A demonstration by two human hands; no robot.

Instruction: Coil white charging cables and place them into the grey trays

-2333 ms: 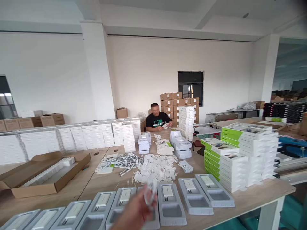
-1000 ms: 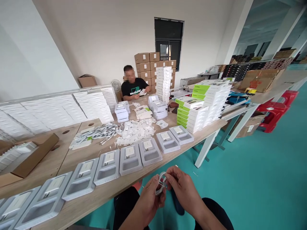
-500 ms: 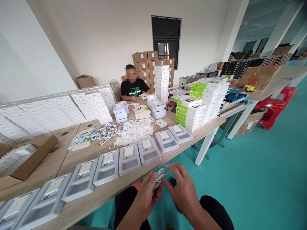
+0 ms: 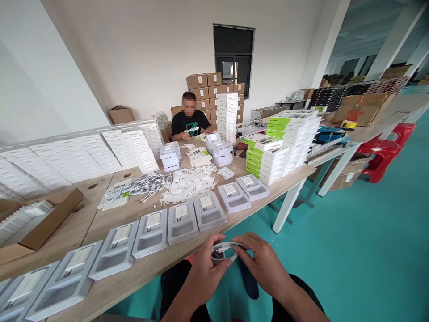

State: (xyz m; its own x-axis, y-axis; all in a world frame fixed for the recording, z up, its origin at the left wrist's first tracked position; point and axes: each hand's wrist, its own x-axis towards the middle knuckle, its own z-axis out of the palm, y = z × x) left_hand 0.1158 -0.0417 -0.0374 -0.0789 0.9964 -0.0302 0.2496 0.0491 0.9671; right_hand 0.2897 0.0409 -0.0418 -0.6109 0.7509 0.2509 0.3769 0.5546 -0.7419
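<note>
cable coil (image 4: 225,245) opened wider btwn fingers (image 4: 244,256) vs b4.

white capital lettering (image 4: 192,129) ending in "naology" is printed on a black short-sleeved cloth t-shirt (image 4: 190,120); dark lettering (image 4: 274,120) on stacked green-and-white cardboard boxes (image 4: 284,147) is too small to be read.

Between our left hand (image 4: 206,273) and right hand (image 4: 263,264), we see a cable (image 4: 224,245) in smooth plastic sheathing. Just beyond them, matt moulded-plastic trays (image 4: 183,231) bear smooth, plastic-looking chargers (image 4: 181,210) on a wood-grain table (image 4: 107,220); farther off stand boxes (image 4: 270,159) of smooth printed card. Below, our trousers (image 4: 182,284) look dull cloth, the floor (image 4: 351,255) smooth, faintly glossy.
</note>
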